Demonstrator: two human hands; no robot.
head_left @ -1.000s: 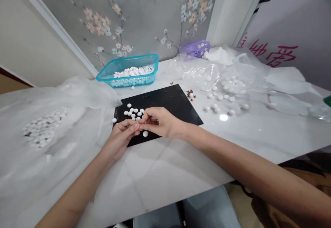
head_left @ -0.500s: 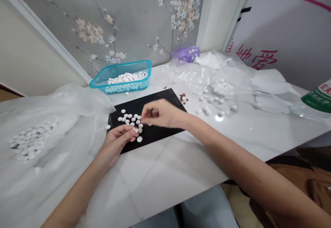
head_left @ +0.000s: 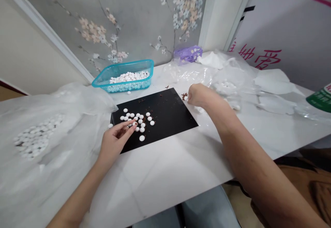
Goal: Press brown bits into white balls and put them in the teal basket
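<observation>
My left hand [head_left: 115, 141] lies over the near left part of a black mat [head_left: 160, 114], its fingertips pinching a small white bead [head_left: 134, 124]. Several more white beads [head_left: 137, 121] are scattered around those fingers, mixed with brown flecks. My right hand [head_left: 199, 95] sits past the mat's right corner, beside a small heap of brown bits [head_left: 184, 96] and a white bead [head_left: 186, 98]. Its curled fingers are turned away, so their grip is hidden.
A turquoise plastic basket [head_left: 121, 77] of white beads stands at the back of the marble table [head_left: 165, 172]. A plastic bag [head_left: 36, 138] with beads lies left. Crumpled plastic [head_left: 227, 83] holding beads lies right, with a purple packet [head_left: 188, 53] behind it.
My right hand has moved right, off the mat, to the brown bits. The left hand stays over the beads, with its fingers turned slightly upward.
</observation>
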